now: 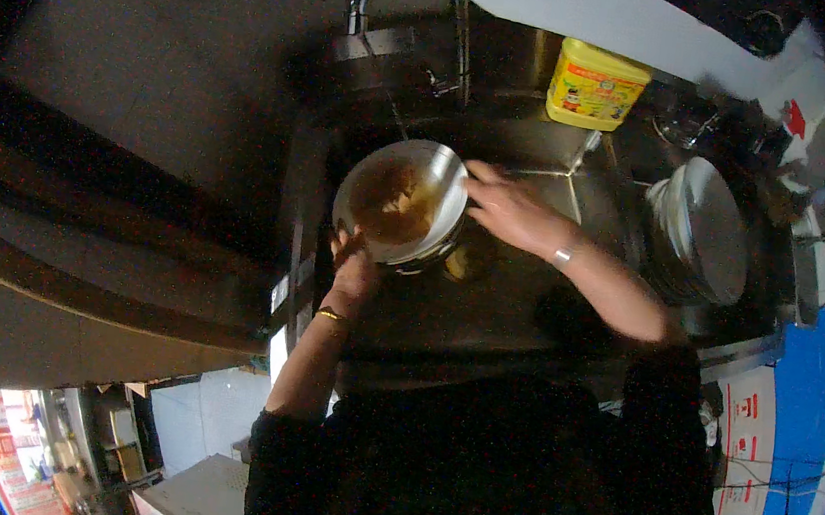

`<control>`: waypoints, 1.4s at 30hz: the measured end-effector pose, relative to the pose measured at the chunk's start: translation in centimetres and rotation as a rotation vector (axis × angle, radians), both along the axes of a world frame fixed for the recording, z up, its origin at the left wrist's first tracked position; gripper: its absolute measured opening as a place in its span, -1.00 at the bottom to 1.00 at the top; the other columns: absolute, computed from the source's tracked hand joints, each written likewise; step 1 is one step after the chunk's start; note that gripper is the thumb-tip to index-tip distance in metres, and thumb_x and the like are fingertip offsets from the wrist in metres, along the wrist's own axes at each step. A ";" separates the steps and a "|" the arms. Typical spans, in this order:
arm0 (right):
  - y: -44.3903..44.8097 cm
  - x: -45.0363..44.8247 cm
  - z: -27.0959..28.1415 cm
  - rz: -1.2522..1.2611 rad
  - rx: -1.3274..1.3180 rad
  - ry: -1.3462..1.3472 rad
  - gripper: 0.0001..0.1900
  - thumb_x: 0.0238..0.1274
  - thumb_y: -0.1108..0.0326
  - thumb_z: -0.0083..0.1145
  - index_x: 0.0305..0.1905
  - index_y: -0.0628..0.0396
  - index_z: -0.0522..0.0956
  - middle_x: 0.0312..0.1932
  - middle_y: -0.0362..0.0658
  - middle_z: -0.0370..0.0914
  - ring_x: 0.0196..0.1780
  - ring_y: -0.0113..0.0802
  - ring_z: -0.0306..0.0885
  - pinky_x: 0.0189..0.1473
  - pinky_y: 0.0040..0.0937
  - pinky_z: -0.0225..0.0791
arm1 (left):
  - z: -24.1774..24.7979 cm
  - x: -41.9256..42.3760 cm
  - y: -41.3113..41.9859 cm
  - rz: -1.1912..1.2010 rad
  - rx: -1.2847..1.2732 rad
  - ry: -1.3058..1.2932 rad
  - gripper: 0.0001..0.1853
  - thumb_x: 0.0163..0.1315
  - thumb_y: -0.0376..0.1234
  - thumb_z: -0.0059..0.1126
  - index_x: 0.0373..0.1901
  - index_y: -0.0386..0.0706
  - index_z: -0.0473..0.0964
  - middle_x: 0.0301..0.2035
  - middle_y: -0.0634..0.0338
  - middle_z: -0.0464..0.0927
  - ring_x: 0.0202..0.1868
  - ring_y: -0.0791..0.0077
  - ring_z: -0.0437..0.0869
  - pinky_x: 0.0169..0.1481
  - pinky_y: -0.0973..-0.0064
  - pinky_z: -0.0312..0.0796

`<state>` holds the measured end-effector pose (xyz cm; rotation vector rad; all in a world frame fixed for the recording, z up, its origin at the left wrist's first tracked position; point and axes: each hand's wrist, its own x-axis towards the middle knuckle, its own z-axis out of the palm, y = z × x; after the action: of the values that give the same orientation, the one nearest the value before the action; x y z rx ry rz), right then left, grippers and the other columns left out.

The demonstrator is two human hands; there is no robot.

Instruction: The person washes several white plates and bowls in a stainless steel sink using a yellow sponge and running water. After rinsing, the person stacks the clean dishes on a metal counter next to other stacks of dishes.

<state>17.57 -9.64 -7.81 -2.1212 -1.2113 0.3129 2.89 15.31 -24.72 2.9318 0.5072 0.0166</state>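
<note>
A white bowl (448,223) with brown liquid and pale scraps in it is tilted over the left part of a metal sink (498,304). My left hand (356,263) grips its lower left rim. At its right rim are the fingers of my right hand (516,206), slightly blurred; its thumb is hard to make out. Further rims show beneath the bowl, as of a stack. Just under them, a yellowish thing (459,262) lies on the dark sink floor, too dim to name.
A chrome gooseneck faucet (360,3) rises behind the sink. A yellow plastic tub (599,87) with a printed label stands at the back edge. To the right, stacked white dishes (709,236) rest on edge. A blue and white box (779,424) is beyond my right elbow.
</note>
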 end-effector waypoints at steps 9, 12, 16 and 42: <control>19.5 2.2 -16.0 0.176 -0.508 -0.478 -0.71 0.16 0.35 -0.15 -0.04 0.17 0.44 0.00 0.03 0.35 0.01 -0.13 0.39 0.02 -0.26 0.31 | 2.4 -0.2 -0.8 -0.123 0.245 0.033 -0.16 -0.03 -0.17 0.20 0.24 -0.36 0.03 0.24 -0.05 -0.03 0.26 -0.06 -0.01 0.24 0.09 0.03; 20.5 1.2 -17.4 0.213 -0.491 -0.396 -0.74 0.13 0.34 -0.12 -0.13 0.19 0.47 -0.13 0.01 0.43 -0.10 -0.14 0.42 -0.06 -0.24 0.33 | 5.8 1.0 -1.7 -0.078 -0.058 0.100 -0.20 0.00 -0.23 0.17 0.27 -0.26 0.03 0.24 -0.07 -0.03 0.23 -0.07 0.04 0.24 0.08 0.02; 18.8 0.6 -15.5 0.617 -0.705 -0.220 -0.76 0.08 0.32 -0.09 -0.24 0.22 0.51 -0.31 -0.01 0.52 -0.24 -0.15 0.47 -0.16 -0.22 0.36 | 3.8 0.3 -0.9 -0.066 -0.053 -0.062 -0.23 0.01 -0.26 0.13 0.28 -0.20 0.03 0.24 -0.08 -0.04 0.24 -0.10 0.01 0.27 0.07 0.00; 10.8 5.6 -7.0 0.587 -0.522 0.019 -0.85 -0.15 0.36 0.02 -0.51 0.23 0.50 -0.60 -0.13 0.44 -0.50 -0.41 0.37 -0.44 -0.32 0.27 | 13.7 3.3 -4.1 -0.407 -0.163 0.461 -0.70 0.07 -0.48 -0.13 -0.13 -0.13 0.45 -0.22 -0.06 0.53 -0.22 0.10 0.59 -0.15 0.26 0.43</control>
<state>23.12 1.16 -14.77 -2.1086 -1.8855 0.9966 6.16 11.20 -11.04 2.8087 -0.0463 -0.7238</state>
